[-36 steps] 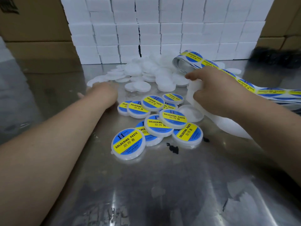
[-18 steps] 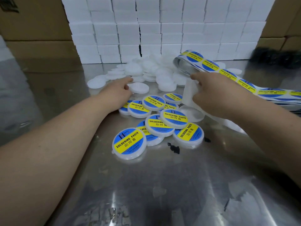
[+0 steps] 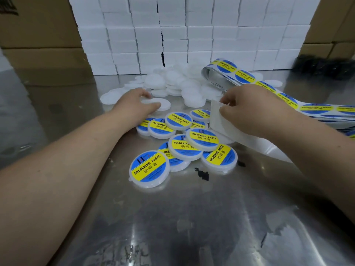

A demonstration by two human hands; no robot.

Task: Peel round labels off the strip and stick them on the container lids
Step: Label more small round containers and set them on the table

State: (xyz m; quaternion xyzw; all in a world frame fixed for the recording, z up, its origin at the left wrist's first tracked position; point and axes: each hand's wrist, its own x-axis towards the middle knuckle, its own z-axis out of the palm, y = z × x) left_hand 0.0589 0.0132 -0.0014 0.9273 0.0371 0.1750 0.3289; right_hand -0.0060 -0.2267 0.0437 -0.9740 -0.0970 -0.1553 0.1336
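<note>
Several white round lids with blue and yellow "SOLDERING PASTE" labels (image 3: pixel 199 138) lie in a cluster at the table's middle. Behind them is a heap of plain white lids (image 3: pixel 184 83). My left hand (image 3: pixel 134 104) grips one plain white lid (image 3: pixel 163 103) lying flat at the front of that heap. My right hand (image 3: pixel 247 104) pinches the white backing strip (image 3: pixel 221 121) at its upper edge. The label strip (image 3: pixel 247 75) with round labels runs from the back centre off to the right.
The table (image 3: pixel 172 217) is shiny metal with a few dark specks (image 3: pixel 201 172). A wall of stacked white boxes (image 3: pixel 188 31) stands at the back, with brown cartons (image 3: pixel 40 31) on either side. A dark object (image 3: pixel 324 67) lies at the back right.
My left hand moved right from the table's left side to the plain lid and closed on it. My right hand shifted slightly and now pinches the backing strip's upper edge.
</note>
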